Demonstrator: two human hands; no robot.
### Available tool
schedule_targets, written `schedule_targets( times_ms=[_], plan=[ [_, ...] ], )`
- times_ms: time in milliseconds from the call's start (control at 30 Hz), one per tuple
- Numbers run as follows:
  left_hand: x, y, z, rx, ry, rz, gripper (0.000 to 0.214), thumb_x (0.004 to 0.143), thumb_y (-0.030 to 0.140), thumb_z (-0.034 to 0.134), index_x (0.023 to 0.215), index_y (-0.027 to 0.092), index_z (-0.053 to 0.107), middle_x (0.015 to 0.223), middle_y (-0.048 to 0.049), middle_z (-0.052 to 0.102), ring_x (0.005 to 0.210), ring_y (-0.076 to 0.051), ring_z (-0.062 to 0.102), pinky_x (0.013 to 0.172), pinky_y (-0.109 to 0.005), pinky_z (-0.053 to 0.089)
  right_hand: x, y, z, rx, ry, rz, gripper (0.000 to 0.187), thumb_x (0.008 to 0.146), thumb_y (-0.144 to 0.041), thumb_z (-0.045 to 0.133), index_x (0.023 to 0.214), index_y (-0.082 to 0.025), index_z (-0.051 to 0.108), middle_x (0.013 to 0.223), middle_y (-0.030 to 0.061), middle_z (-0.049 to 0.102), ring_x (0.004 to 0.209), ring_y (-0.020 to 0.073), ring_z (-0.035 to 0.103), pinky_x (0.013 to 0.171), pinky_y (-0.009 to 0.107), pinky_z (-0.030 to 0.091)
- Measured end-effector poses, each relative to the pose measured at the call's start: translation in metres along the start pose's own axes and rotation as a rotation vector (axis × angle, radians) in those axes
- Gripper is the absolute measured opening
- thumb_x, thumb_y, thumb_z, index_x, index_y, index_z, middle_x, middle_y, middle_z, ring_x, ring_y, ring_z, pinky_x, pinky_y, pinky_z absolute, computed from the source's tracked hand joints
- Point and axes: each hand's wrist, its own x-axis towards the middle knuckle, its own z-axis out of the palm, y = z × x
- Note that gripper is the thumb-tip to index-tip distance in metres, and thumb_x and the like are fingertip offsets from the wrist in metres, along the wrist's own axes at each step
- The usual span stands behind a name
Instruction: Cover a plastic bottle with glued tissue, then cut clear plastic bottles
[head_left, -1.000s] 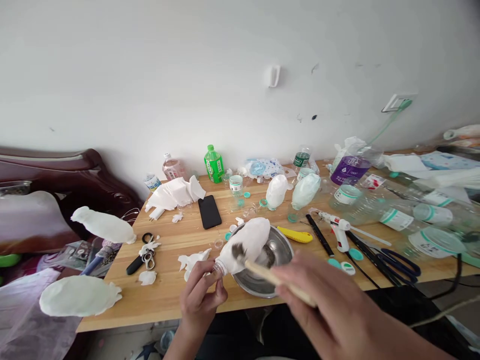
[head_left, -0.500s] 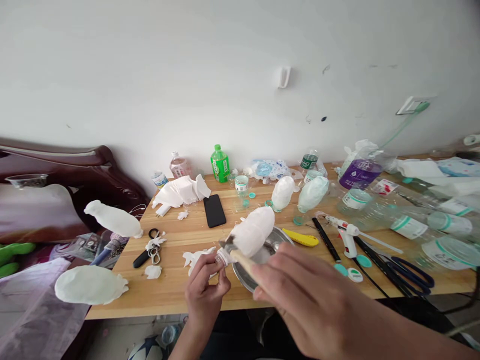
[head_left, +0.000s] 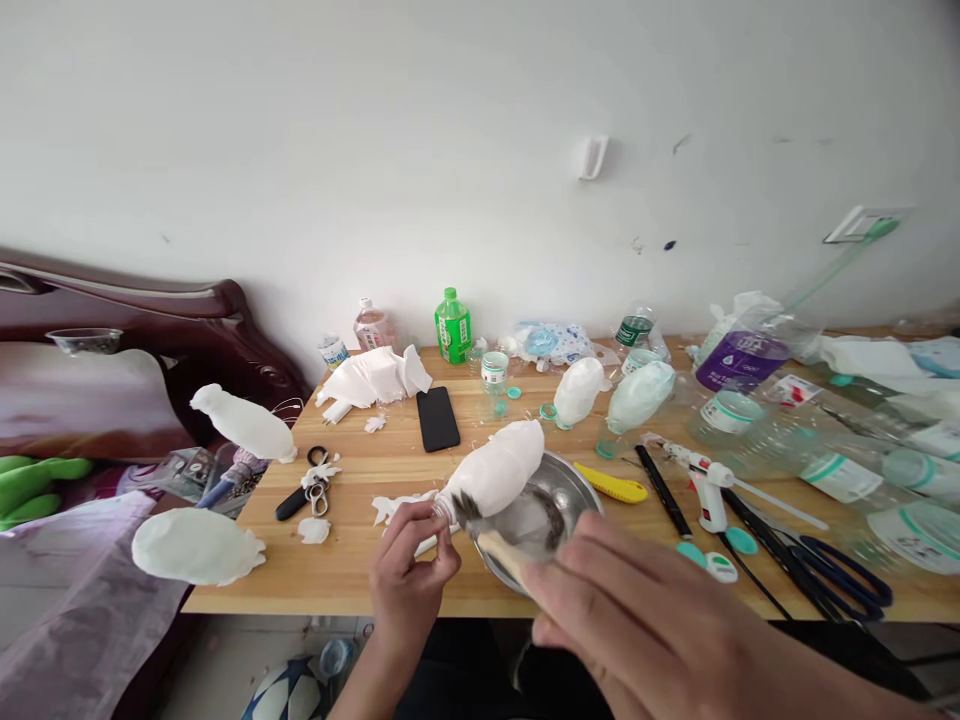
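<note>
My left hand (head_left: 414,565) pinches the neck of a bottle covered in white paper (head_left: 496,470), which lies tilted with its wide end up to the right. In my right hand (head_left: 630,610) is a brush (head_left: 501,553) with a pale wooden handle. Its dark bristles touch the paper close to the bottle's neck. Beneath them a metal bowl (head_left: 577,484) stands on the table, with some liquid and a dark reflection or residue inside. Torn white paper (head_left: 390,506) lies beside my left hand.
Paper-covered forms (head_left: 196,546) lie at the table's left edge. A phone (head_left: 438,419), yellow utility knife (head_left: 611,484), glue gun (head_left: 705,485), scissors (head_left: 840,578) and several clear bottles (head_left: 840,475) are spread around. A green bottle (head_left: 453,328) stands by the wall.
The brush has shifted slightly down and right, off the neck's end and onto the paper beside it. My view has turned a little left. Both hands keep their grip.
</note>
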Motion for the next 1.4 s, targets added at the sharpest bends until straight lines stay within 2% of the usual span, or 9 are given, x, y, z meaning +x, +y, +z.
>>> schedule_targets(
  times_ms=[100, 300, 533, 767, 900, 1000, 1133, 1233, 1400],
  plan=[
    [0.002, -0.002, -0.001, 0.002, 0.023, -0.026, 0.022, 0.072, 0.004, 0.062, 0.082, 0.022, 0.069, 0.083, -0.0045, 0.068, 0.076, -0.019, 0.067, 0.069, -0.028, 0.052, -0.004, -0.001, -0.001, 0.026, -0.005, 0.055, 0.025, 0.094, -0.007, 0.041, 0.103, -0.013, 0.064, 0.076, 0.0050, 0.067, 0.073, 0.0203, 0.064, 0.073, 0.036, 0.055],
    [0.002, -0.001, -0.003, 0.019, 0.062, -0.039, 0.019, 0.073, 0.005, 0.064, 0.080, 0.021, 0.068, 0.082, -0.0043, 0.068, 0.078, -0.018, 0.067, 0.068, -0.027, 0.052, 0.004, 0.014, -0.008, -0.036, 0.148, 0.070, 0.022, 0.092, -0.006, 0.048, 0.111, -0.009, 0.059, 0.088, 0.0090, 0.069, 0.085, 0.0214, 0.063, 0.083, 0.037, 0.051],
    [-0.002, -0.006, 0.003, 0.059, 0.039, -0.024, 0.019, 0.075, 0.004, 0.062, 0.083, 0.021, 0.066, 0.085, -0.0037, 0.067, 0.079, -0.017, 0.066, 0.071, -0.028, 0.053, 0.000, -0.006, 0.009, 0.018, 0.094, 0.029, 0.021, 0.093, -0.007, 0.046, 0.104, -0.010, 0.064, 0.076, 0.0052, 0.066, 0.076, 0.0210, 0.061, 0.075, 0.036, 0.051],
    [-0.004, -0.008, 0.004, -0.031, 0.057, -0.122, 0.016, 0.078, 0.006, 0.062, 0.082, 0.021, 0.066, 0.083, -0.0031, 0.066, 0.076, -0.015, 0.064, 0.060, -0.022, 0.049, -0.007, 0.028, 0.010, 0.014, 0.188, 0.189, 0.018, 0.090, -0.007, 0.054, 0.107, -0.010, 0.059, 0.078, 0.0059, 0.058, 0.073, 0.0188, 0.052, 0.067, 0.033, 0.045],
    [-0.004, -0.007, 0.008, -0.062, 0.088, -0.162, 0.014, 0.077, 0.008, 0.064, 0.081, 0.021, 0.068, 0.084, -0.0039, 0.067, 0.078, -0.016, 0.064, 0.063, -0.022, 0.049, -0.004, 0.005, 0.022, 0.106, 0.164, 0.139, 0.022, 0.091, -0.009, 0.051, 0.112, -0.009, 0.057, 0.082, 0.0065, 0.062, 0.076, 0.0194, 0.055, 0.076, 0.035, 0.048],
    [-0.002, -0.006, 0.009, -0.141, 0.088, -0.227, 0.013, 0.077, 0.010, 0.064, 0.079, 0.022, 0.069, 0.081, -0.0034, 0.067, 0.076, -0.016, 0.063, 0.064, -0.023, 0.050, -0.005, -0.007, 0.027, 0.152, 0.136, 0.117, 0.021, 0.092, -0.009, 0.049, 0.112, -0.009, 0.057, 0.082, 0.0061, 0.063, 0.076, 0.0195, 0.056, 0.076, 0.035, 0.049],
    [0.003, -0.003, 0.008, -0.200, 0.144, -0.307, 0.011, 0.076, 0.012, 0.066, 0.073, 0.022, 0.069, 0.079, -0.0025, 0.067, 0.074, -0.015, 0.064, 0.065, -0.021, 0.050, -0.015, 0.020, 0.027, 0.057, 0.199, 0.249, 0.017, 0.092, -0.009, 0.052, 0.108, -0.012, 0.057, 0.080, 0.0058, 0.058, 0.075, 0.0185, 0.055, 0.067, 0.032, 0.045],
    [0.004, -0.001, 0.009, -0.239, 0.173, -0.353, 0.009, 0.074, 0.013, 0.068, 0.070, 0.021, 0.069, 0.077, -0.0021, 0.068, 0.074, -0.015, 0.064, 0.067, -0.021, 0.051, -0.018, 0.034, 0.028, -0.028, 0.287, 0.314, 0.016, 0.090, -0.008, 0.056, 0.106, -0.011, 0.057, 0.082, 0.0066, 0.058, 0.077, 0.0175, 0.055, 0.069, 0.031, 0.045],
    [0.002, -0.009, 0.014, -0.346, 0.236, -0.587, 0.011, 0.073, 0.025, 0.073, 0.065, 0.019, 0.068, 0.071, -0.0018, 0.068, 0.069, -0.014, 0.062, 0.062, -0.021, 0.050, -0.018, 0.007, 0.036, 0.131, 0.284, 0.289, 0.019, 0.089, -0.007, 0.053, 0.107, -0.012, 0.055, 0.079, 0.0056, 0.056, 0.075, 0.0178, 0.053, 0.066, 0.031, 0.046]
  ],
)
